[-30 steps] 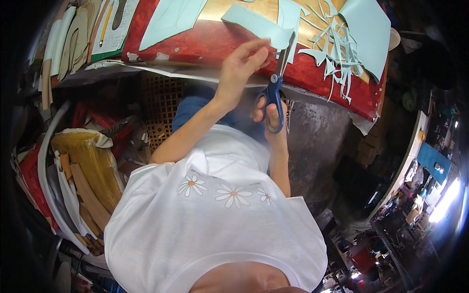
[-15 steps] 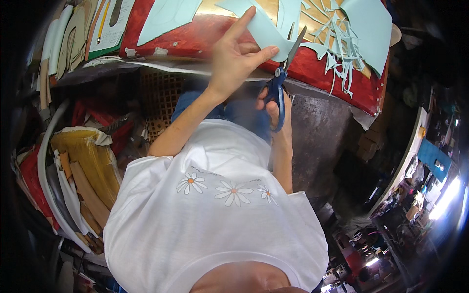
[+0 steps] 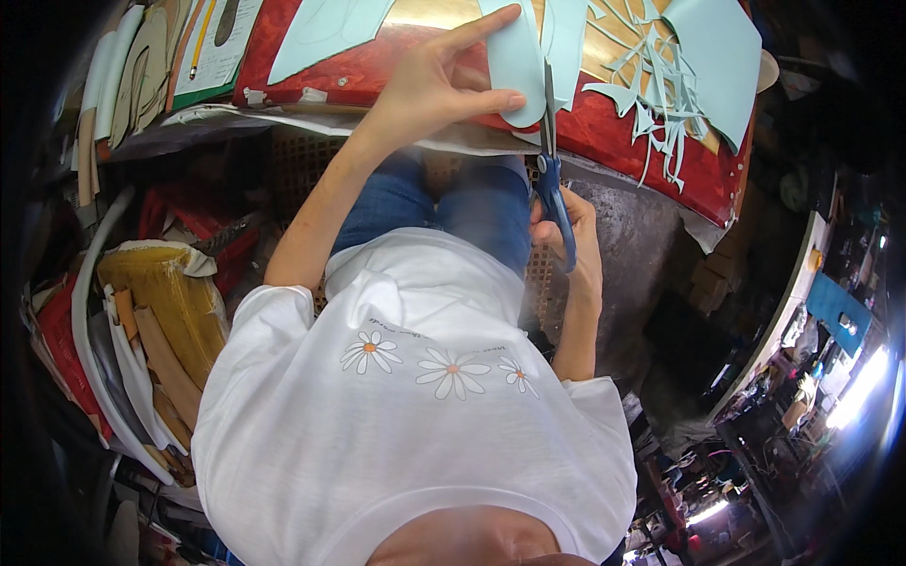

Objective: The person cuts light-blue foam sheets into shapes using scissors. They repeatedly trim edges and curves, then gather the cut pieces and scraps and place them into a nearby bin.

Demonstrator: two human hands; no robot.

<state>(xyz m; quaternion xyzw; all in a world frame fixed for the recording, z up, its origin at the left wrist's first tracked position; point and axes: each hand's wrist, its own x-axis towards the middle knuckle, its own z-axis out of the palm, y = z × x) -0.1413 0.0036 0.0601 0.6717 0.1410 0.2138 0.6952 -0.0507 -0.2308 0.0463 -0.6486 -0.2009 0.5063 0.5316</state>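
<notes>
My left hand [image 3: 422, 92] grips a pale blue sheet piece [image 3: 515, 68] with a rounded near end, its thumb and index finger stretched along the piece. In my right hand [image 3: 580, 236] are blue-handled scissors [image 3: 551, 181], pointing away from me. Their blades lie close together along the right edge of the piece. Another pale blue strip [image 3: 564, 47] is just beyond the blades. Thin curled offcuts [image 3: 661, 80] are heaped to the right, some hanging over the table's edge.
The red-covered table [image 3: 377, 71] has a curved near edge. A pale blue sheet [image 3: 326, 33] lies left and a larger one [image 3: 722, 61] right. At far left are a yellow pencil [image 3: 201, 42] and papers. Rolled materials [image 3: 170, 358] stand beside me on the left.
The piece has turned more upright in my left hand. My right hand has moved slightly right and nearer me, and the scissor blades have swung from spread and slanting to nearly together.
</notes>
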